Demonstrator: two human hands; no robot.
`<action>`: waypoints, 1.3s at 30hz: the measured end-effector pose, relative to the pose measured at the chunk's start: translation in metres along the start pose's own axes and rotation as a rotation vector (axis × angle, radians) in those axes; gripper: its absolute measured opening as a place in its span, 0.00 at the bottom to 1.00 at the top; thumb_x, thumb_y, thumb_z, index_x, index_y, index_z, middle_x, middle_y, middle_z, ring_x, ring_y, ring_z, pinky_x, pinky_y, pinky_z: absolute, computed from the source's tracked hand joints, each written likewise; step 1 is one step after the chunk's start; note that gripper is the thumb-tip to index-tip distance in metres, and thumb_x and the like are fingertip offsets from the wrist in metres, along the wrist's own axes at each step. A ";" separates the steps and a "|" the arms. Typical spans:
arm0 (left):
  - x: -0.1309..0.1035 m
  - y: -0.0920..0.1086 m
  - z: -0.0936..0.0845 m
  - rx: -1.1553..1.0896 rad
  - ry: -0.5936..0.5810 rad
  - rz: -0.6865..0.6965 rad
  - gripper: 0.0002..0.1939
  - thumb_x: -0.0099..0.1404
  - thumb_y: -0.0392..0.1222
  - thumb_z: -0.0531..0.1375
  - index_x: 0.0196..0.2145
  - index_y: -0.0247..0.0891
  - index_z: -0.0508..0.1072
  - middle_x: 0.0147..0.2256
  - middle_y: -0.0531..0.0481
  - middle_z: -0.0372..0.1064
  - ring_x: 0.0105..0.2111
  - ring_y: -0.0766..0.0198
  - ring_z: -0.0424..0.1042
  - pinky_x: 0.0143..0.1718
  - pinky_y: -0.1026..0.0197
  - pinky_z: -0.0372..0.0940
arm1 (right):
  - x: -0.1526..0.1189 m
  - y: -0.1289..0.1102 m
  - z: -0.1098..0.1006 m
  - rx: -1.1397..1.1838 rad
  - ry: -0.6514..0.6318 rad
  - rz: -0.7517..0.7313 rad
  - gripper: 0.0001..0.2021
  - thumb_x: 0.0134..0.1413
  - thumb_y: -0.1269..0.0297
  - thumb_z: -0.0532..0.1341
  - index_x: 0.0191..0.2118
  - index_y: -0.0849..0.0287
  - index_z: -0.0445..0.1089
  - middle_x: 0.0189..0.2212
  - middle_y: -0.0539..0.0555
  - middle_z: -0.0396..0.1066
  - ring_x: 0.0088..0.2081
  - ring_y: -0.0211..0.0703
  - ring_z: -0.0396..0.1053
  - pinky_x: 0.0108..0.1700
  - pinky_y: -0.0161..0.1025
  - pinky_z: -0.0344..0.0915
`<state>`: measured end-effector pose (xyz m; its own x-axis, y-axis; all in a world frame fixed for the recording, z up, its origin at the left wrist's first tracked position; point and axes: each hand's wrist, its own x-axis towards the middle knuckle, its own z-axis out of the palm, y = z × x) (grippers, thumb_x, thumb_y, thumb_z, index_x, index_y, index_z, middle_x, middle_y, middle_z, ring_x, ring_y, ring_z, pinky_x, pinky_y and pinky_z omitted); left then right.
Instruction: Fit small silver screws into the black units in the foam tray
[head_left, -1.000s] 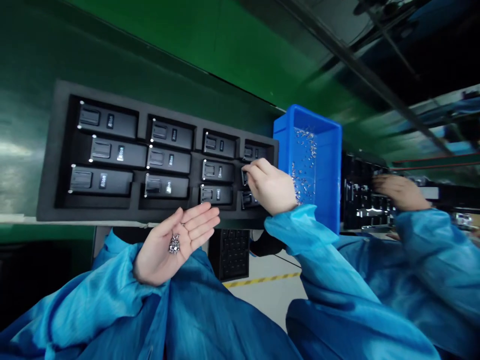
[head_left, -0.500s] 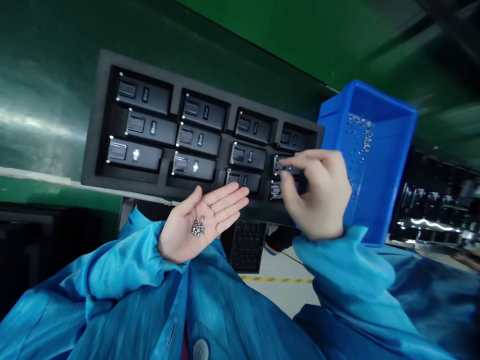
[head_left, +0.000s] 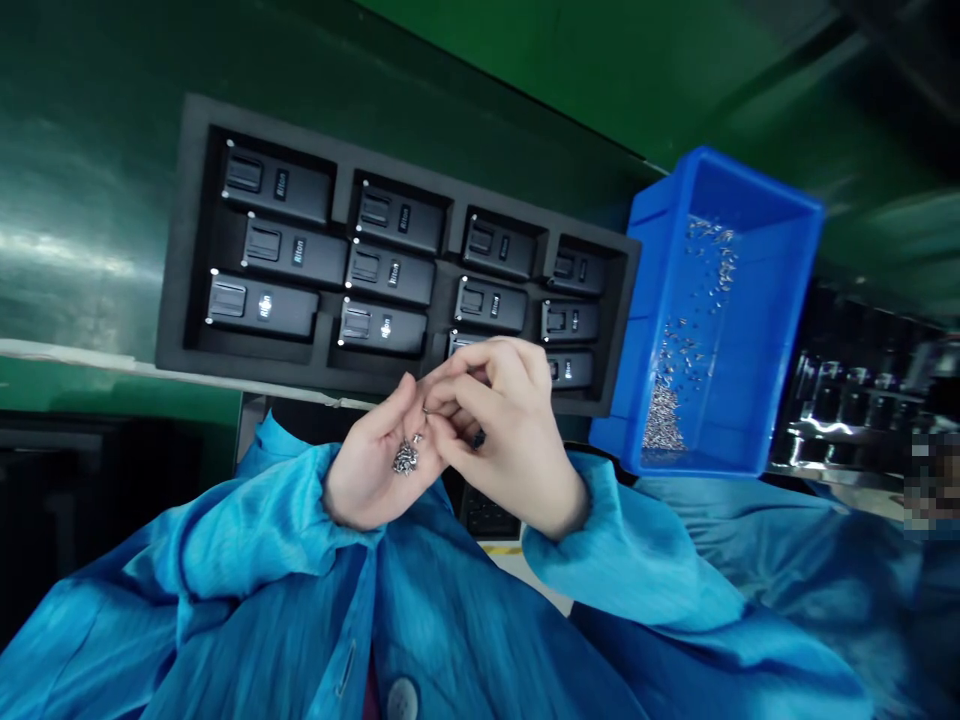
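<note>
My left hand (head_left: 365, 468) is palm up and slightly cupped, with a small heap of silvery screws (head_left: 406, 457) lying in it. Over its fingers reaches my right hand (head_left: 517, 435), thumb and forefinger pinched on a tiny screw (head_left: 426, 409) at the left palm's edge. Beyond both hands is a black foam tray (head_left: 171, 240). Several black rectangular cases (head_left: 300, 252) with a light label sit in its compartments, and bright dots mark the corners at one end of many. My right hand partly covers the case nearest to it.
To the right of the tray stands a blue bin (head_left: 757, 320), with loose screws scattered inside and a pile of screws (head_left: 664, 418) in its near corner. The table (head_left: 480, 120) is green. Another person's blue sleeve (head_left: 742, 540) shows at the lower right.
My right hand has moved left, from over the cases at the tray's right end to my left palm. The two right-end cases it covered now show. The view has shifted slightly.
</note>
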<state>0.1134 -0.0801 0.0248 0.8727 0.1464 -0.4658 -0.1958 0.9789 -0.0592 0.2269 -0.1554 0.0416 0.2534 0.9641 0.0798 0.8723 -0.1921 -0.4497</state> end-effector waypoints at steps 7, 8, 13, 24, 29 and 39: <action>0.001 -0.001 0.001 0.008 0.018 -0.034 0.28 0.76 0.46 0.37 0.54 0.30 0.71 0.50 0.41 0.74 0.60 0.56 0.66 0.67 0.52 0.52 | 0.002 0.002 0.003 0.129 -0.046 0.008 0.08 0.48 0.74 0.61 0.31 0.52 0.65 0.39 0.51 0.69 0.47 0.48 0.65 0.65 0.59 0.49; 0.001 -0.001 0.001 0.010 0.024 -0.041 0.27 0.76 0.45 0.38 0.54 0.30 0.71 0.50 0.41 0.74 0.60 0.56 0.66 0.67 0.53 0.52 | 0.001 0.002 0.003 0.129 -0.041 -0.001 0.07 0.49 0.73 0.60 0.32 0.52 0.65 0.38 0.51 0.69 0.47 0.48 0.66 0.65 0.59 0.50; 0.001 0.001 -0.006 0.036 0.036 -0.092 0.25 0.76 0.43 0.43 0.62 0.27 0.64 0.55 0.39 0.72 0.62 0.56 0.64 0.67 0.54 0.51 | 0.001 0.009 -0.015 0.103 0.045 -0.048 0.06 0.54 0.72 0.59 0.33 0.53 0.64 0.38 0.53 0.70 0.44 0.47 0.68 0.51 0.50 0.65; 0.001 0.005 -0.021 0.001 -0.091 -0.168 0.32 0.75 0.49 0.45 0.69 0.28 0.51 0.64 0.41 0.60 0.67 0.57 0.54 0.70 0.55 0.41 | 0.042 0.141 -0.051 -0.383 0.119 0.198 0.05 0.52 0.72 0.56 0.33 0.56 0.65 0.40 0.58 0.71 0.42 0.49 0.71 0.44 0.46 0.68; 0.002 0.007 -0.024 0.006 -0.111 -0.162 0.31 0.75 0.49 0.44 0.69 0.31 0.51 0.64 0.42 0.60 0.68 0.59 0.54 0.70 0.55 0.40 | 0.052 0.147 -0.036 -0.569 -0.037 0.157 0.08 0.57 0.71 0.53 0.37 0.60 0.69 0.42 0.61 0.71 0.36 0.48 0.70 0.35 0.43 0.64; 0.003 0.010 -0.026 -0.030 -0.108 -0.166 0.27 0.75 0.49 0.45 0.61 0.29 0.67 0.63 0.42 0.62 0.66 0.58 0.56 0.69 0.55 0.42 | 0.057 0.148 -0.029 -0.664 -0.063 0.107 0.13 0.62 0.70 0.49 0.38 0.62 0.71 0.40 0.61 0.71 0.36 0.47 0.67 0.34 0.42 0.61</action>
<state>0.1025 -0.0735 -0.0003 0.9368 -0.0006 -0.3499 -0.0569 0.9864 -0.1540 0.3823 -0.1342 0.0050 0.3450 0.9386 0.0043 0.9209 -0.3394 0.1916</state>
